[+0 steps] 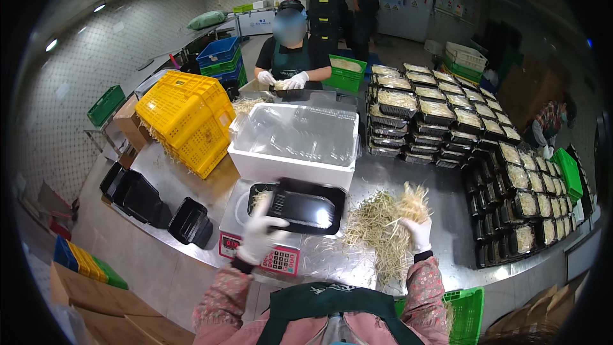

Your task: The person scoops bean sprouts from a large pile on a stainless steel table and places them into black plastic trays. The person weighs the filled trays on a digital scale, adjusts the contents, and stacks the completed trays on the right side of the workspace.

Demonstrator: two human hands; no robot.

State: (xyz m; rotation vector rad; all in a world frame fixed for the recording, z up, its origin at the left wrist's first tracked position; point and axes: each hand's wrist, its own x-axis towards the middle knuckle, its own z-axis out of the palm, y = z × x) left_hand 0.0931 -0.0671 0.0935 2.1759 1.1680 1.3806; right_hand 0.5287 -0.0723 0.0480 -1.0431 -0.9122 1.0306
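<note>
My left hand, white-gloved and blurred, is at the left end of an empty black plastic tray, thumb and forefinger about its edge. The tray overlaps another black tray with bean sprouts in it, on the platform of a digital scale. The scale has a red keypad panel with a lit display, partly behind my left wrist. My right hand, also gloved, grips a clump of bean sprouts above the right side of a loose sprout pile on the steel table.
A white foam box holds clear plastic lids. Left are a yellow crate and empty black trays. Stacked filled trays stand right. A gloved co-worker handles sprouts opposite; other people are farther back. A green crate is beside me.
</note>
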